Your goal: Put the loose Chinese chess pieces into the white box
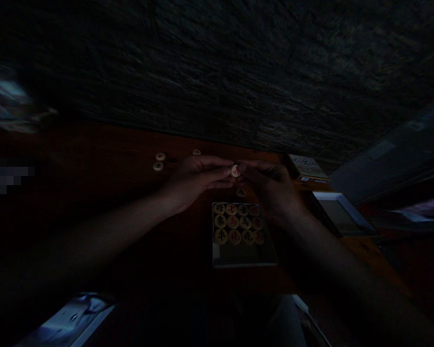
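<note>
My left hand [202, 174] and my right hand [269, 183] meet above the wooden table, fingers closed around a round Chinese chess piece [235, 170] with a red character. Just below them, a loose chess piece [240, 193] lies on the table. Nearer to me sits a shallow box [246, 264] holding rows of chess pieces, some with black characters and some with red; its front strip shows bare bottom. Beyond my left hand are a red-marked piece [196, 152] and two more pieces, one red [160, 156] and one dark [158, 166].
A dark stone wall [217, 86] borders the table's far side. At the right lie a printed box [307, 167] and an open box lid or tray [342, 212]. A blurred plastic-looking bundle [10, 101] is at far left. The scene is very dim.
</note>
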The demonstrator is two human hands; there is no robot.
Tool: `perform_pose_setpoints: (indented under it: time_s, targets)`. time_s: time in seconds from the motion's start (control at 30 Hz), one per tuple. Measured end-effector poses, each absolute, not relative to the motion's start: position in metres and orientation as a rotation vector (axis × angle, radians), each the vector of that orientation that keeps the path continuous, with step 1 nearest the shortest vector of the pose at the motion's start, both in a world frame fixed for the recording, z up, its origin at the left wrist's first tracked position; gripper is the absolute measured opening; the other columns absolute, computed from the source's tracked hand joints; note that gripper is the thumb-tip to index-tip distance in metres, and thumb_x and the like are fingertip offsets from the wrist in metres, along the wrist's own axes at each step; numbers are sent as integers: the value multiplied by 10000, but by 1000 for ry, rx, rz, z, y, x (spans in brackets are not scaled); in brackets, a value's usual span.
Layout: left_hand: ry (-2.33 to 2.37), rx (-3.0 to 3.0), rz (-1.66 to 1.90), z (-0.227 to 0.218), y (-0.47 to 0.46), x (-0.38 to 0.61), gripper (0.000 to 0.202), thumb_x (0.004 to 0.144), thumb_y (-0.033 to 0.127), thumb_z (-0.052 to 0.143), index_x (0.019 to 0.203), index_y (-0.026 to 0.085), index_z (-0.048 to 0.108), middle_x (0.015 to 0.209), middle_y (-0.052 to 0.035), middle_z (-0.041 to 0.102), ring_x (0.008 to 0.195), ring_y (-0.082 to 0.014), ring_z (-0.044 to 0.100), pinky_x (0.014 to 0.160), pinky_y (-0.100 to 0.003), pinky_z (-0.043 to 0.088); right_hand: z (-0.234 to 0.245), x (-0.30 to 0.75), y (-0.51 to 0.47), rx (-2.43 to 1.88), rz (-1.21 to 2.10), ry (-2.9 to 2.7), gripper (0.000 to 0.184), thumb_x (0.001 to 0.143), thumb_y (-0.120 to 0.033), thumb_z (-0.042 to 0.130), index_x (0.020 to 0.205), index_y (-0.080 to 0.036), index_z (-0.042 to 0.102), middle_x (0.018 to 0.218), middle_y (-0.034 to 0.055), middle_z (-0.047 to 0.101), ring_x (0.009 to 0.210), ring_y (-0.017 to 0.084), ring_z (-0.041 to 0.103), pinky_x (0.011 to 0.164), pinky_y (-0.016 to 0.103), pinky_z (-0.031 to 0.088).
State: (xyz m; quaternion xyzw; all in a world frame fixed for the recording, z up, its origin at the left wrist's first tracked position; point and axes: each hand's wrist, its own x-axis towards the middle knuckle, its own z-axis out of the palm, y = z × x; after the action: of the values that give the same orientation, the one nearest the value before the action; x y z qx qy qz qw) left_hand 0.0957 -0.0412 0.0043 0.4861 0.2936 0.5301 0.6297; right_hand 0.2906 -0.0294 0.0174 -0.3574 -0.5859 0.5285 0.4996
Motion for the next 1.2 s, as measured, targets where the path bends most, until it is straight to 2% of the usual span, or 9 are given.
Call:
perform_pose_setpoints:
  time_s: [0.13, 0.33, 0.43, 0.53, 0.73, 1.0, 1.2]
  targets:
    - [685, 1046, 1216, 7, -40, 95, 210, 839, 257, 898, 1020, 163, 848, 1118, -103, 838, 996, -218, 801, 1014, -411, 619, 17, 293, -28, -848, 1236, -1449, 285, 748, -419, 956, 965, -253, 876, 933, 43, 853, 763, 170, 769, 776, 324, 635]
    - [705, 1030, 1197, 9, -42, 96, 217, 817, 277, 919, 985, 160, 847, 1103, -96, 834, 1042, -219, 784, 1040, -412, 597, 15, 296, -32, -899, 845, -1699, 306, 744, -400, 965, 986, -238, 870, 924, 46, 855, 827, 225, 807, 787, 352, 657]
    - [736, 1018, 1198, 10, -43, 97, 233, 777, 259, 943, 953, 149, 838, 1073, -90, 832, 1002, -210, 784, 1012, -403, 605, 13, 297, -33, -879, 728, -1780, 283, 782, -373, 942, 1008, -223, 861, 963, 48, 858, 827, 214, 807, 765, 319, 651]
    - [739, 1027, 1174, 10, -43, 97, 205, 815, 289, 913, 935, 143, 835, 1015, -88, 831, 958, -197, 784, 931, -346, 623, 12, 297, -33, -851, 633, -1831, 255, 834, -331, 902, 1059, -222, 851, 961, 39, 854, 819, 194, 797, 768, 301, 642]
    - [712, 976, 1088, 11, -43, 96, 186, 873, 302, 856, 958, 139, 832, 894, -82, 826, 820, -181, 784, 788, -302, 649, 13, 298, -34, -804, 588, -1862, 290, 846, -298, 892, 1125, -234, 844, 915, 30, 841, 773, 179, 778, 706, 285, 624]
    - [702, 982, 1100, 15, -44, 96, 176, 833, 257, 884, 949, 136, 830, 955, -85, 834, 884, -181, 784, 825, -285, 631, 14, 297, -34, -792, 536, -1896, 252, 888, -332, 866, 1123, -243, 848, 958, 36, 826, 788, 174, 756, 692, 288, 602]
    - [696, 925, 1073, 13, -43, 97, 159, 870, 279, 846, 921, 132, 819, 884, -85, 828, 804, -182, 784, 786, -303, 648, 16, 298, -34, -730, 425, -1957, 233, 904, -298, 848, 1130, -243, 841, 904, 25, 762, 759, 154, 700, 696, 288, 583]
